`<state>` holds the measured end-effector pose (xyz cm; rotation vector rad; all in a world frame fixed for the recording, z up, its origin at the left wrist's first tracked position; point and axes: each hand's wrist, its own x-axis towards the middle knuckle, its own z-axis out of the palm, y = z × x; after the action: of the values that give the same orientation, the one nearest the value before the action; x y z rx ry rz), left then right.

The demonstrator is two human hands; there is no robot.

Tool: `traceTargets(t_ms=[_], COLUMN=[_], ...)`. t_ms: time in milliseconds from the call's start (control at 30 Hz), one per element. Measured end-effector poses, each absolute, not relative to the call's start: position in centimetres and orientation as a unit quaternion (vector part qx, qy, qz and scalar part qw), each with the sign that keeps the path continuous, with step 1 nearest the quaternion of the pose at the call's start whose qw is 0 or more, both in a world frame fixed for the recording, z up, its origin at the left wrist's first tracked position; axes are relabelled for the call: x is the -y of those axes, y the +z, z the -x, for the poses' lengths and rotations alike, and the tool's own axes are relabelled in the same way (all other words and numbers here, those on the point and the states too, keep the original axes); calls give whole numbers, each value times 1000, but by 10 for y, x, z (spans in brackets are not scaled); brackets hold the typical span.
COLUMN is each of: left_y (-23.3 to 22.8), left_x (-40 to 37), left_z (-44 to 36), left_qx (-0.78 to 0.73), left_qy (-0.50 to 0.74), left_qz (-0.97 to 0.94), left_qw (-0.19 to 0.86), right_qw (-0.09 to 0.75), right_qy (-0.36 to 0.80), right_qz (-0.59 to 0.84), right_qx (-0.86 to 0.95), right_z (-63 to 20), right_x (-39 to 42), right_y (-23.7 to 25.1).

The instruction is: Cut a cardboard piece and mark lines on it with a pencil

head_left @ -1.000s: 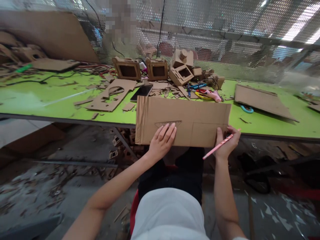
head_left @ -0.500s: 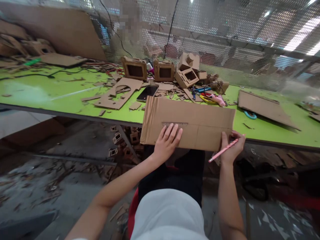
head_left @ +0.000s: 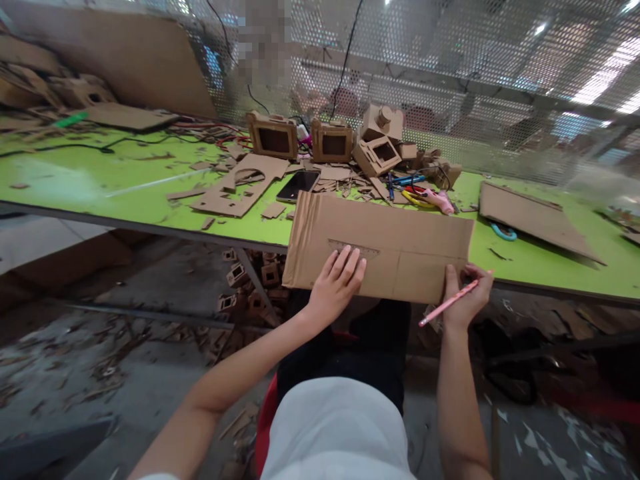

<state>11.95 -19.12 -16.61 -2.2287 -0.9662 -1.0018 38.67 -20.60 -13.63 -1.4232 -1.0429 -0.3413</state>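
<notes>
Cardboard sheet (head_left: 400, 250): lies flat across the near edge of the green table (head_left: 100, 193); its near strip overhangs that edge above the person's lap.
Left hand (head_left: 336, 288): rests palm down on the sheet's near edge at about 7 o'clock of the sheet; fingers (head_left: 345, 260) extended and close together, tips on a ruler-like strip (head_left: 353, 248).
Right hand (head_left: 463, 300): grips the sheet's near right corner at 5 o'clock, thumb on top; the remaining fingers curl around a pink pencil (head_left: 447, 303).
Pencil: slants down-left from the hand, past the table edge, tip off the sheet.
Far side, 12 o'clock: phone (head_left: 299, 186), cardboard boxes (head_left: 330, 141), scraps and hand tools (head_left: 415, 190) crowd the table just beyond the sheet's far edge.
Left, 9 o'clock: bare green surface with a few offcuts, open.
Right, 2 o'clock: second cardboard panel (head_left: 530, 213), well apart.
Below the edge: littered floor (head_left: 125, 353).
</notes>
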Motion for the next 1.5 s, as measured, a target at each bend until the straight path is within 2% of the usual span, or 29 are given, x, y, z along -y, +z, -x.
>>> traceTargets(t_ms=[267, 600, 1500], left_y=[-161, -163, -160], left_x=[193, 191, 192], left_z=[-118, -118, -118], left_qx=[357, 362, 356], left_qy=[-344, -341, -351], left_qz=[823, 836, 821], left_qw=[278, 230, 277], right_qw=[624, 617, 617], right_qy=[-157, -159, -160], right_qz=[616, 622, 616], right_qx=[454, 455, 463], right_z=[-387, -388, -390], right_x=[207, 206, 205], right_y=[-138, -140, -143])
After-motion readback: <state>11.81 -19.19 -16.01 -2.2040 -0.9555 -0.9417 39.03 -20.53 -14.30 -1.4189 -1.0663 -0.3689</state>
